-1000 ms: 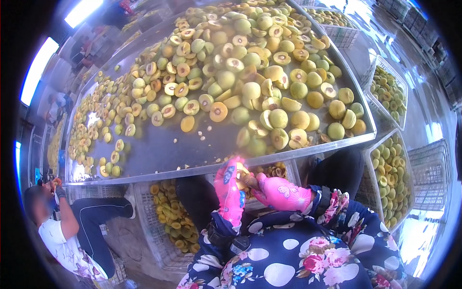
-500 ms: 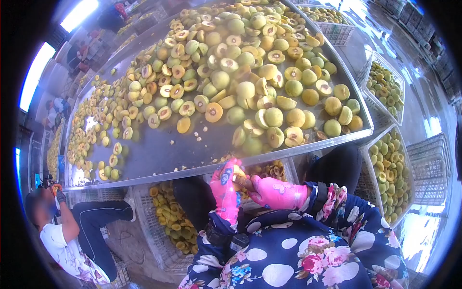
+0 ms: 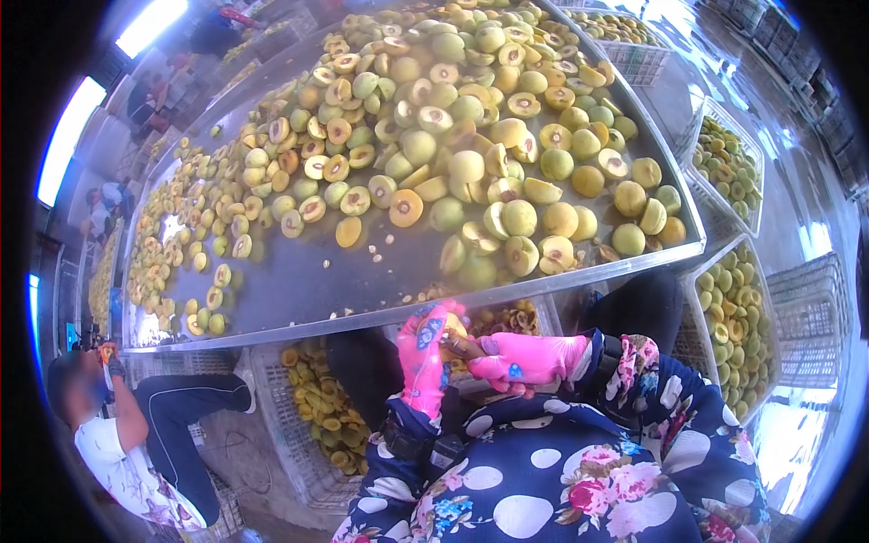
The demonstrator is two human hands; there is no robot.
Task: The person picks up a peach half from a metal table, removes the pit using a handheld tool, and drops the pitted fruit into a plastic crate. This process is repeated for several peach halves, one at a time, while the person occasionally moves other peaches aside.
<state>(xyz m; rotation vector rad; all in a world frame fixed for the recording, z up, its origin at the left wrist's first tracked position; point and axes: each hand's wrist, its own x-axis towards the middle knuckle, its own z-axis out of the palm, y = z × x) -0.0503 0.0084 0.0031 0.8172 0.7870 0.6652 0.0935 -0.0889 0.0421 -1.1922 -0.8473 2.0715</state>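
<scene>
Just below the metal table's front edge, my left hand (image 3: 424,348), in a pink patterned glove, is closed around a yellow peach piece (image 3: 456,324). My right hand (image 3: 525,357), gloved in pink too, is closed and meets the left one at the fruit. A short brown thing (image 3: 466,347) sticks out from its fingers against the peach; I cannot tell whether it is a tool handle or a bare fingertip. Many halved peaches (image 3: 405,207), some showing brown pit hollows, are heaped on the table (image 3: 299,281) in front of me.
Under the table edge, a crate (image 3: 285,434) of yellow peach pieces stands left of my legs, and more pieces (image 3: 511,319) lie beyond my hands. Crates of peaches (image 3: 731,326) line the right side, beside an upturned crate (image 3: 808,317). Another person (image 3: 136,443) sits at left.
My right hand has turned slightly, its wrist rising and its fingers curling lower around the brown thing. My left hand keeps its hold on the peach. The view has shifted a little.
</scene>
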